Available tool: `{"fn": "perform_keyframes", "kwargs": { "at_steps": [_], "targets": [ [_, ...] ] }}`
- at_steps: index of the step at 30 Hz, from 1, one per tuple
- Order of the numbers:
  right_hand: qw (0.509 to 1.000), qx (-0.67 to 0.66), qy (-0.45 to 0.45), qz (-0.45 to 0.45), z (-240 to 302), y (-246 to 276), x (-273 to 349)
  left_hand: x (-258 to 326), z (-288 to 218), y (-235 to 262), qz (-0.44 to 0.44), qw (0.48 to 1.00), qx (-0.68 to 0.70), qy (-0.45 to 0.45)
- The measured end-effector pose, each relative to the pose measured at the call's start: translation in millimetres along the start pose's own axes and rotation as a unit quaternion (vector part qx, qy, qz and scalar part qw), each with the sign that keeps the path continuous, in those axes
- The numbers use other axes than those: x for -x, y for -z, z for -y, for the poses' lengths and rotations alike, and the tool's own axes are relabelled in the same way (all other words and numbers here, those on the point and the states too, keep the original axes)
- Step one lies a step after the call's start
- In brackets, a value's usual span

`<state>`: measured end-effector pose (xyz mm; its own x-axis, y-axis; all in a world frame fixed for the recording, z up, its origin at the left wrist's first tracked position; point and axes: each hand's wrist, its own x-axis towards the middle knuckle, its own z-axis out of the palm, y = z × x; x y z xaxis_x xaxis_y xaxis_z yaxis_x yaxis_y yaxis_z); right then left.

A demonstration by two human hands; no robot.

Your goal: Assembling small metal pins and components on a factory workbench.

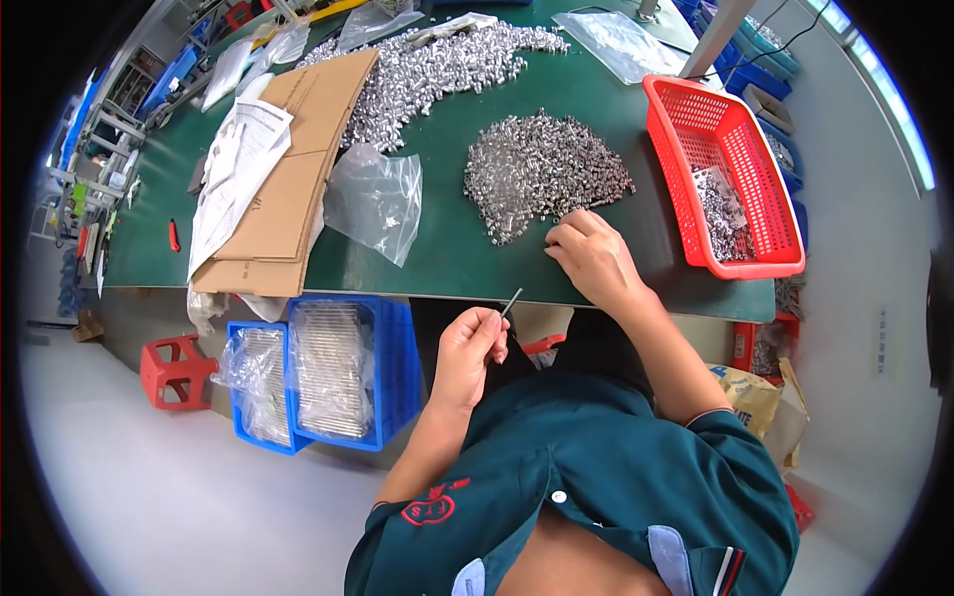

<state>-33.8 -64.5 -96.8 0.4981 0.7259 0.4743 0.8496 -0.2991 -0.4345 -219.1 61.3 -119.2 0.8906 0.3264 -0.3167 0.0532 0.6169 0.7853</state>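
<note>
My left hand (pixel 471 343) is held below the table's near edge, its fingers pinched on a thin metal rod (pixel 511 302) that points up and to the right. My right hand (pixel 590 255) rests on the green table (pixel 447 253) at the near edge of a heap of small silvery metal sleeves (pixel 542 171), fingertips touching the nearest pieces. Whether it grips one is hidden by the fingers. A larger heap of similar shiny parts (pixel 437 70) lies farther back.
A red plastic basket (pixel 730 174) with metal parts stands at the right. Flattened cardboard (pixel 288 179), papers and clear plastic bags (pixel 376 199) lie at the left. Blue crates (pixel 333 372) with bagged rods and a red stool (pixel 177 370) stand on the floor.
</note>
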Motion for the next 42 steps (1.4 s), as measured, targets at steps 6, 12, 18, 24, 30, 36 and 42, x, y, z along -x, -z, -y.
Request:
{"fn": "perform_keyframes", "kwargs": {
  "at_steps": [6, 12, 18, 24, 30, 36, 42],
  "targets": [
    [0.999, -0.027, 0.006, -0.025, 1.3, 7.1, 11.2, -1.3, 4.9, -1.5, 0.013, 1.000, 0.002, 0.012],
    [0.999, -0.038, -0.008, 0.001, 3.3, 11.1, 9.4, -0.9, 7.8, -3.5, 0.009, 1.000, -0.007, 0.016],
    [0.999, -0.024, -0.011, 0.025, 3.8, 10.0, 4.9, 0.6, 7.2, -4.7, 0.005, 1.000, -0.006, 0.013],
    [0.992, -0.109, -0.038, -0.044, 13.3, 12.8, 8.0, -1.9, 8.8, -5.2, 0.002, 1.000, -0.009, 0.001],
    [0.644, -0.655, -0.382, 0.102, 33.6, 21.4, 27.4, -2.9, 10.6, -11.1, 0.014, 0.998, -0.057, -0.036],
    [0.530, -0.725, -0.424, 0.119, 34.1, 15.1, 35.9, 0.3, 9.8, -14.5, 0.016, 0.990, -0.118, -0.073],
    [0.426, -0.785, -0.420, 0.162, 29.6, 14.7, 39.4, 4.3, 3.7, -16.4, -0.002, 0.931, -0.313, -0.186]
  ]
}}
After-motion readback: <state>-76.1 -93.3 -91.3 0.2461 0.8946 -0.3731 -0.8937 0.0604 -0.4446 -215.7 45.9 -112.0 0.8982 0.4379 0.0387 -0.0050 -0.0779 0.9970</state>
